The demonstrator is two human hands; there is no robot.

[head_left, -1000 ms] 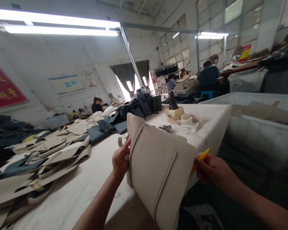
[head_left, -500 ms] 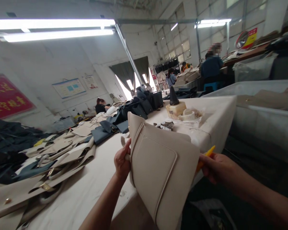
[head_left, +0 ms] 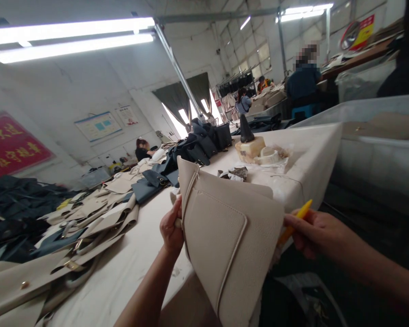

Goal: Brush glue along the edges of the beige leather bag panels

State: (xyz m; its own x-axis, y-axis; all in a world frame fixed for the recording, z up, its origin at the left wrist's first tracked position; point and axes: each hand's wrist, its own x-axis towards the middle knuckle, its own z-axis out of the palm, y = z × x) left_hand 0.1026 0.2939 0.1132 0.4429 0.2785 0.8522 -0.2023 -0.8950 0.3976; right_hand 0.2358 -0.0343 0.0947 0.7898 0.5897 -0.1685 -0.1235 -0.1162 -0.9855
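Cream pebbled-leather tote bag (head_left: 230, 245), apparently light and semi-stiff, is gripped at its upper edge by the left hand (head_left: 172, 229). Slender yellow plastic tool (head_left: 295, 229) is pinched by the right hand (head_left: 316, 236); the hands are held apart.

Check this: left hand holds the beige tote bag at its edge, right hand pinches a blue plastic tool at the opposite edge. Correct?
Not quite: the tool is yellow, not blue, as the head view shows. The rest stands: the left hand holds the beige tote bag at its edge, and the right hand pinches the yellow plastic tool at the opposite edge.
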